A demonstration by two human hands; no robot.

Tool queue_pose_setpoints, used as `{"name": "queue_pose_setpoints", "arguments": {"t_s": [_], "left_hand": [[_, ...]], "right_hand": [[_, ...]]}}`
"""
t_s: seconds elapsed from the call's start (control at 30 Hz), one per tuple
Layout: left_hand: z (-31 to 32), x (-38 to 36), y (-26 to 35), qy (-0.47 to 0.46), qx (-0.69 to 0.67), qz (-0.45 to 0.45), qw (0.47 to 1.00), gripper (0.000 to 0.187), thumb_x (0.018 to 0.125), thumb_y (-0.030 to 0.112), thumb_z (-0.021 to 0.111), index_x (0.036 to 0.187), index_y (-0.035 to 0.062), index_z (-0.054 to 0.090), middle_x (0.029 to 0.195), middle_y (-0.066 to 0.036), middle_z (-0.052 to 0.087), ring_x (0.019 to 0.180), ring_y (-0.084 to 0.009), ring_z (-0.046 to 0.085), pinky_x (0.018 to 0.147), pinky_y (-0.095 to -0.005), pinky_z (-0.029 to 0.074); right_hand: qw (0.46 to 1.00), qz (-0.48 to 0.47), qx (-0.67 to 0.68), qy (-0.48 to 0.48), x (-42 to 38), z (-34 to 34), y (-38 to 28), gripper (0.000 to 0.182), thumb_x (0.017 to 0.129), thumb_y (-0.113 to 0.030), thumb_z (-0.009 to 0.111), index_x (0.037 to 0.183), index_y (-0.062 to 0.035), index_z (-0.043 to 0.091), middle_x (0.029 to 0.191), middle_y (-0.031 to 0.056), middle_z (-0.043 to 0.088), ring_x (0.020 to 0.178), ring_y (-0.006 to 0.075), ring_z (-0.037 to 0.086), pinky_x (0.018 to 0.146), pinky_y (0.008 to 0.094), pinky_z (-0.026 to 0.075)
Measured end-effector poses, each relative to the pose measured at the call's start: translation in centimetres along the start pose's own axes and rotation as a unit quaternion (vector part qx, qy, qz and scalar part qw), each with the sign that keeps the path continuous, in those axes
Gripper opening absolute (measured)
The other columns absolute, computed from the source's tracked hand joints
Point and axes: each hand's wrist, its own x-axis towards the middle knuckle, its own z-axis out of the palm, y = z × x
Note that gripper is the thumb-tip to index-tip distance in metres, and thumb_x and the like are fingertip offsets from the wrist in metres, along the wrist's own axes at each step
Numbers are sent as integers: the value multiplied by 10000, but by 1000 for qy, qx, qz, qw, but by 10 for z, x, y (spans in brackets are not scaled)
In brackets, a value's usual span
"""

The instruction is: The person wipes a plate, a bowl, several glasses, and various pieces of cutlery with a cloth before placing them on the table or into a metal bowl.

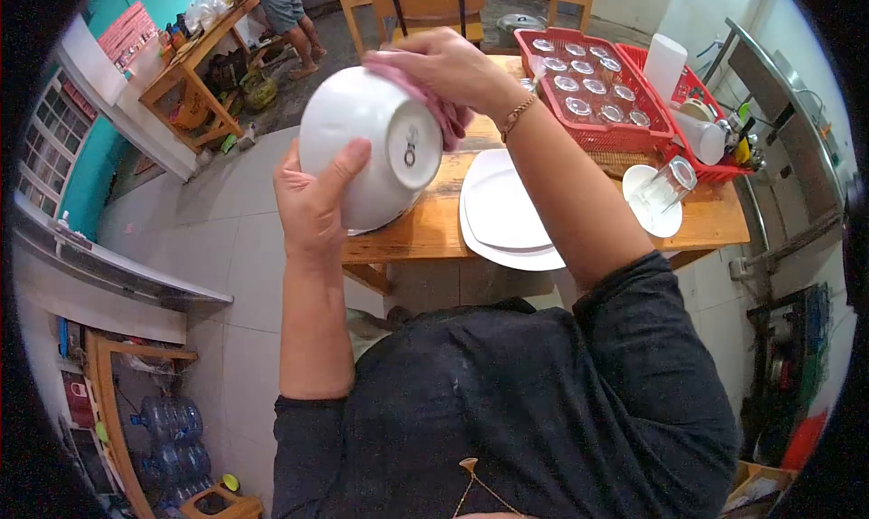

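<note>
A white bowl (348, 148) is held up on its side over the left end of the wooden table, its marked base turned toward the right. My left hand (317, 189) grips it from the near left, thumb across the outer wall. In my right hand (444, 66) is a pink cloth (445, 112), pressed against the bowl's upper outside near the rim. Below my right forearm lie stacked white plates (507, 207) on the table. The inside of the bowl faces away and is hidden.
A red crate (588, 125) of upturned glasses stands at the table's back right, beside a red basket (715, 171) of kitchenware. A glass (670, 184) rests on a small white plate (638, 180). Behind are a chair (430, 3) and another person's legs (294, 35).
</note>
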Motion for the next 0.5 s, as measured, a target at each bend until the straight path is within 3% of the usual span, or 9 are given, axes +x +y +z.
{"name": "queue_pose_setpoints", "arguments": {"t_s": [0.07, 0.13, 0.17, 0.2, 0.27, 0.37, 0.4, 0.43, 0.5], "left_hand": [[17, 2, 2, 70, -60, 19, 996, 256, 811, 90, 751, 1027, -15, 662, 956, -69, 694, 835, -138, 647, 781, -265, 506], [30, 3, -10, 94, -5, 50, 994, 251, 849, 108, 718, 1050, -20, 643, 983, -83, 689, 839, -144, 650, 774, -286, 516], [36, 3, -18, 105, 24, 64, 992, 250, 867, 117, 701, 1062, -23, 634, 996, -90, 686, 841, -147, 652, 770, -297, 521], [42, 3, -25, 101, 72, 95, 988, 242, 874, 132, 699, 1045, -28, 634, 982, -86, 688, 833, -144, 651, 757, -302, 524], [52, 4, -41, 90, 162, 159, 970, 239, 888, 161, 694, 1009, -37, 635, 956, -77, 691, 816, -138, 649, 732, -312, 530], [59, 12, -48, 17, 343, 287, 894, 217, 859, 163, 703, 898, -23, 600, 771, -158, 631, 680, -295, 629, 620, -371, 491], [60, 16, -48, -14, 391, 326, 860, 221, 847, 161, 705, 863, -21, 582, 726, -186, 596, 647, -356, 612, 589, -393, 474], [59, 16, -51, -39, 411, 307, 857, 255, 842, 172, 699, 783, 0, 520, 701, -203, 542, 624, -420, 546, 565, -454, 436], [62, 19, -44, -114, 449, 334, 821, 255, 843, 158, 694, 772, 2, 504, 700, -196, 540, 622, -415, 544, 559, -457, 430]], "right_hand": [[979, 31, 200, 10, 16, 14, 64, 432, 915, -430, 624, 1034, -21, 698, 726, 28, 657, 517, 85, 584, 440, 241, 483], [890, 177, 419, 34, -10, 32, 62, 429, 927, -427, 610, 969, -3, 663, 736, 21, 653, 542, 82, 594, 431, 232, 463], [828, 201, 507, 128, -18, 45, 52, 380, 947, -392, 581, 907, -20, 649, 771, 59, 662, 606, 104, 628, 488, 242, 497], [818, 180, 543, 68, -30, 48, 66, 367, 964, -368, 535, 925, -16, 634, 799, 100, 647, 669, 153, 623, 594, 317, 517], [766, 253, 590, 24, -39, 71, 84, 341, 997, -303, 423, 932, -26, 611, 737, 91, 611, 573, 163, 573, 536, 305, 497], [702, 266, 655, 82, -66, 75, 35, 337, 995, -282, 362, 923, -39, 584, 695, 79, 580, 510, 150, 517, 483, 285, 469], [716, 259, 644, 74, -70, 75, 43, 340, 996, -284, 352, 936, -39, 580, 697, 74, 581, 511, 145, 518, 471, 278, 459], [730, 253, 632, 65, -73, 76, 56, 344, 997, -287, 341, 950, -39, 576, 699, 68, 582, 513, 140, 518, 460, 272, 448], [756, 246, 604, 50, -91, 64, 57, 329, 995, -286, 392, 959, -31, 596, 737, 65, 609, 526, 129, 529, 431, 263, 411]]}}
